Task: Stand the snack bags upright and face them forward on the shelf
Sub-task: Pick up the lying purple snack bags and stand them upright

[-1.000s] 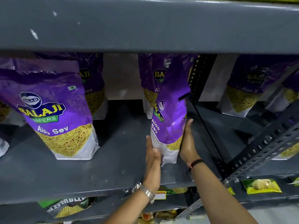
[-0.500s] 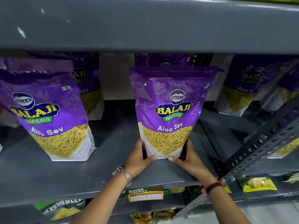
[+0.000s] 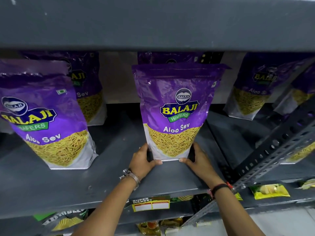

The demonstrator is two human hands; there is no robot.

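Observation:
A purple Balaji Aloo Sev bag (image 3: pixel 175 106) stands upright in the middle of the grey shelf (image 3: pixel 105 181), its front label facing me. My left hand (image 3: pixel 142 160) grips its lower left corner and my right hand (image 3: pixel 198 159) grips its lower right corner, thumbs at the bottom seam. Another upright bag (image 3: pixel 46 116) stands at the left, label forward. Behind them more of the same bags stand at the back left (image 3: pixel 88 92) and back middle (image 3: pixel 170 57), mostly hidden.
The upper shelf board (image 3: pixel 153 23) hangs low over the bag tops. A perforated metal upright (image 3: pixel 276 147) slants across the right, with more purple bags (image 3: pixel 252 89) beyond it. A price label (image 3: pixel 150 204) sits on the shelf edge; yellow and green packets lie below.
The middle bag was turned from side-on to label forward, and now stands a little farther back. My hands moved from its sides down to its bottom corners.

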